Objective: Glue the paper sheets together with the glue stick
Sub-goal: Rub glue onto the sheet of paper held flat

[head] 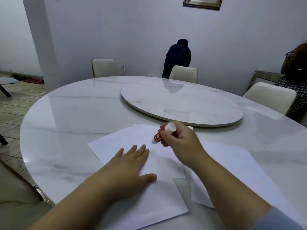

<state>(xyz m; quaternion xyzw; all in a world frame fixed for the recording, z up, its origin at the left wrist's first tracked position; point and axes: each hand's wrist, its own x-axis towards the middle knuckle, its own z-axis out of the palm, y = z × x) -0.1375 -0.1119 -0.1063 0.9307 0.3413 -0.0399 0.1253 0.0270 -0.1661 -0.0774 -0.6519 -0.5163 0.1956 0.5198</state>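
Note:
Several white paper sheets lie overlapping on the marble table in front of me. My left hand [131, 170] rests flat, fingers spread, on the top sheet [126, 141]. My right hand [181, 143] grips a red and white glue stick [160, 134], tilted with its lower tip touching the paper just beyond my left fingertips. Another sheet [240, 168] lies to the right, partly under my right forearm. A small white object, perhaps the cap [191, 128], peeks out behind my right hand.
A round marble turntable [181, 103] sits at the table's middle, just beyond the sheets. Cream chairs [183, 74] stand around the far side. One person in dark clothes bends by the wall; another sits at the right edge [295, 80].

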